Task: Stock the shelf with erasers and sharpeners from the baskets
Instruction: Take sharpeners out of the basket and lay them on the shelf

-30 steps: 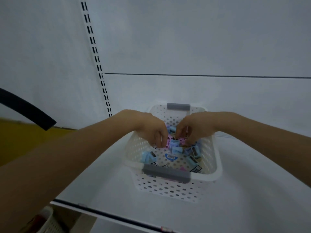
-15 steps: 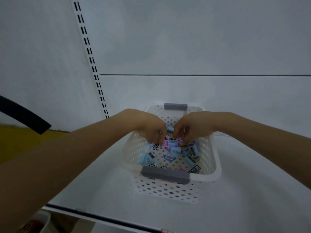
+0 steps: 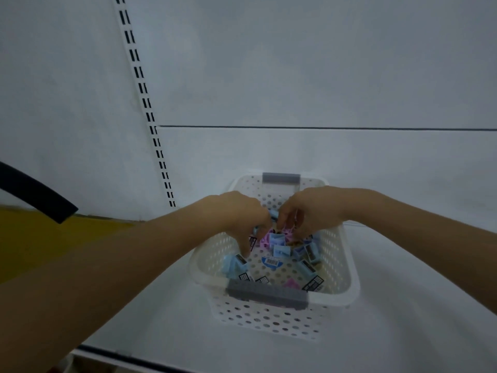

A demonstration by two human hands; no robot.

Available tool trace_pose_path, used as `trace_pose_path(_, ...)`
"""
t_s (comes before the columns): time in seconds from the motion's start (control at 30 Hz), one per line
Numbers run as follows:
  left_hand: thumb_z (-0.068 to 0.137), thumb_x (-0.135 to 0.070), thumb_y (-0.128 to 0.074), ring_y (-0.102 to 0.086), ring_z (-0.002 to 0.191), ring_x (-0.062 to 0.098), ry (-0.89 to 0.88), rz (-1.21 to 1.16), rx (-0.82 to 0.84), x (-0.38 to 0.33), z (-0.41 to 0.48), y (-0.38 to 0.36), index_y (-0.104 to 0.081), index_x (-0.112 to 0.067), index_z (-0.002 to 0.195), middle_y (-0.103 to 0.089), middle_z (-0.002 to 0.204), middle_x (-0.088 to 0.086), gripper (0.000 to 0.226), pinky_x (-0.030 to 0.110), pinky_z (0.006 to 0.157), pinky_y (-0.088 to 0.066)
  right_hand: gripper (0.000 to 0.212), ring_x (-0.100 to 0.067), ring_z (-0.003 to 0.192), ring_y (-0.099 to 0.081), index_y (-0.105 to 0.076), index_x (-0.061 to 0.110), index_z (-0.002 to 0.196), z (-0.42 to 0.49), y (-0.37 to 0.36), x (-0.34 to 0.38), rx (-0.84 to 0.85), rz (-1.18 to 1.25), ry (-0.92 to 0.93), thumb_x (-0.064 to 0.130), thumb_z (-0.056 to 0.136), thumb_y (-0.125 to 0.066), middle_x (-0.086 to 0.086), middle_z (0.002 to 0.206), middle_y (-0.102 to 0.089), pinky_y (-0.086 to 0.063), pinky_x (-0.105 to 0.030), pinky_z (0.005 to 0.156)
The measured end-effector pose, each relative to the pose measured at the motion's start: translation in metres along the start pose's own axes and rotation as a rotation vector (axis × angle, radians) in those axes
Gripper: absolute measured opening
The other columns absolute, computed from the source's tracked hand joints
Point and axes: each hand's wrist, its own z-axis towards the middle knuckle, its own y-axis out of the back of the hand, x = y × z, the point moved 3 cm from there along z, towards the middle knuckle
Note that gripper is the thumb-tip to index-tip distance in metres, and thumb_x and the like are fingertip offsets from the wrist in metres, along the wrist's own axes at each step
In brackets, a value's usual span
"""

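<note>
**Hidden or unclear:** The fingertips of both hands are sinking among the sharpeners (image 3: 281,250) and blur is smearing them, so whether either hand is gripping a piece cannot be told. The labels are showing barcodes, but the print is unreadable. Both forearms are running off the frame edges. A dark bar (image 3: 35,192) is entering from the left, its origin cut off.

**Position:** The basket (image 3: 347,267) is sitting on the white shelf (image 3: 403,332) with its grey handle (image 3: 267,294) facing the viewer. Blue and pink sharpeners are lying loose on its floor. The left hand (image 3: 239,214) is reaching in over the left wall with its fingers curled downward, one fingertip just beside a blue piece at the near left. The right hand (image 3: 309,208) is hanging over the far half, fingers curled onto the pink and blue cluster. The hands are nearly touching, and a blue piece is showing between them.

**Change:** Against half a second ago, the left fingers are reaching lower into the basket. The right hand and the basket are keeping their places.
</note>
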Motion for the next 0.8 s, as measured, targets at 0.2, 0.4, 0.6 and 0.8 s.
trace_pose_path(0.2, 0.083, -0.024, -0.063, -0.051, 0.103, 0.015, -0.004, -0.076, -0.023, 0.002, -0.008, 0.006, -0.053, -0.023, 0.114, -0.059, 0.118, -0.003, 0.032, 0.026, 0.072, -0.038, 0.033, -0.013, 0.099, -0.057, -0.061, 0.026, 0.114, -0.001, 0.004, 0.002, 0.030, 0.019, 0.019, 0.028, 0.082, -0.066, 0.008, 0.107, -0.061, -0.044, -0.023, 0.084)
trace_pose_path(0.4, 0.090, -0.013, -0.050, -0.054, 0.089, 0.015, -0.060, -0.120, -0.033, -0.001, -0.015, 0.014, -0.058, -0.019, 0.114, -0.059, 0.097, -0.004, 0.027, 0.021, 0.069, -0.040, 0.029, -0.001, 0.089, -0.051, -0.064, 0.030, 0.110, -0.022, 0.006, 0.027, 0.181, -0.036, 0.105, 0.032, 0.081, -0.066, 0.013, 0.106, -0.060, -0.042, -0.016, 0.080)
trace_pose_path(0.6, 0.087, -0.010, -0.053, -0.045, 0.067, 0.003, -0.056, -0.226, -0.119, 0.011, -0.020, 0.022, -0.061, -0.018, 0.101, -0.059, 0.096, -0.004, 0.018, 0.011, 0.057, -0.034, 0.048, 0.006, 0.068, -0.045, -0.045, 0.037, 0.131, -0.020, -0.012, 0.063, 0.262, 0.058, 0.304, 0.022, 0.087, -0.059, 0.009, 0.130, -0.049, -0.035, -0.003, 0.063)
trace_pose_path(0.8, 0.086, -0.021, -0.062, -0.047, 0.076, 0.004, -0.075, -0.248, -0.227, 0.020, -0.023, 0.027, -0.060, -0.020, 0.092, -0.050, 0.087, -0.013, 0.006, 0.018, 0.069, -0.036, 0.032, -0.002, 0.089, -0.047, -0.056, 0.019, 0.121, -0.010, -0.019, 0.070, 0.284, 0.066, 0.353, 0.016, 0.089, -0.057, 0.000, 0.121, -0.057, -0.040, -0.009, 0.073)
